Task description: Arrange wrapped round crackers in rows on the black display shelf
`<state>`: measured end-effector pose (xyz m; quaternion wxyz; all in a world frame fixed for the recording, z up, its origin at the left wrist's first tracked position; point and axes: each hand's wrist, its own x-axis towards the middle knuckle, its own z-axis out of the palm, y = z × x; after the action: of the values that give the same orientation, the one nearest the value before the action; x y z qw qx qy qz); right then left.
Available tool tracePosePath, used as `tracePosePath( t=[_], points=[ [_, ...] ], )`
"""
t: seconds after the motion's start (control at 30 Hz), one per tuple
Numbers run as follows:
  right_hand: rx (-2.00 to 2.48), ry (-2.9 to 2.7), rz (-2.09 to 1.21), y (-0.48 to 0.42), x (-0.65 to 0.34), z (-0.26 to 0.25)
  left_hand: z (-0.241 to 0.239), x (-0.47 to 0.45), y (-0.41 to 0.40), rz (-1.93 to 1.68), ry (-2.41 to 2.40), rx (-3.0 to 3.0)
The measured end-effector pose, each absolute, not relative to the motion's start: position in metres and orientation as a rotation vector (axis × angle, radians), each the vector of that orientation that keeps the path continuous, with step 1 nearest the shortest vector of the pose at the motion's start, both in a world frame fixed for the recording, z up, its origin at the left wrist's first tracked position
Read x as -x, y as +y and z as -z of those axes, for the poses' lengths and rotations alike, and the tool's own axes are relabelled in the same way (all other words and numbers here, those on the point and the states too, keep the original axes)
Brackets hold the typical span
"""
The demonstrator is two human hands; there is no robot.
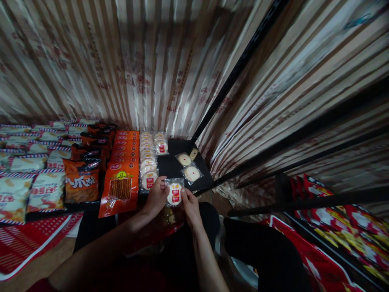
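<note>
Both my hands hold one clear-wrapped round white cake packet (174,193) with a red label at the front edge of a black shelf (172,164). My left hand (156,196) grips its left side, fingers closed. My right hand (189,204) pinches its right side. Just left of it stands a row of the same cake packets (148,161), running back to the wall. Two loose cake packets (188,168) lie flat on the bare shelf to the right.
Orange snack packs (123,174) lie left of the cakes, then dark orange bags (82,180) and white-and-blue striped bags (28,178). Striped plastic curtains hang behind. A black rack frame (282,194) and red packets (343,231) stand at the right.
</note>
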<state>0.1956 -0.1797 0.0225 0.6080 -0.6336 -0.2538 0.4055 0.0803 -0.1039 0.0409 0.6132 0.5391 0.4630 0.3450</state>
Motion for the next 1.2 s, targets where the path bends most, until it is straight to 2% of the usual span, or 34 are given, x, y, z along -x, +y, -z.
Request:
tracePosePath(
  t=[0.2, 0.5, 1.2],
  points=[
    [1.607, -0.705, -0.858, -0.174, -0.209, -0.024, -0.041, -0.085, -0.095, -0.780, 1.112, -1.291],
    [1.575, -0.670, -0.866, -0.157, -0.229, -0.022, -0.043, -0.099, -0.086, -0.766, 1.221, -1.484],
    [1.793, -0.940, -0.688, -0.110, -0.245, -0.012, -0.048, -0.128, -0.069, -0.794, 1.185, -1.564]
  ],
)
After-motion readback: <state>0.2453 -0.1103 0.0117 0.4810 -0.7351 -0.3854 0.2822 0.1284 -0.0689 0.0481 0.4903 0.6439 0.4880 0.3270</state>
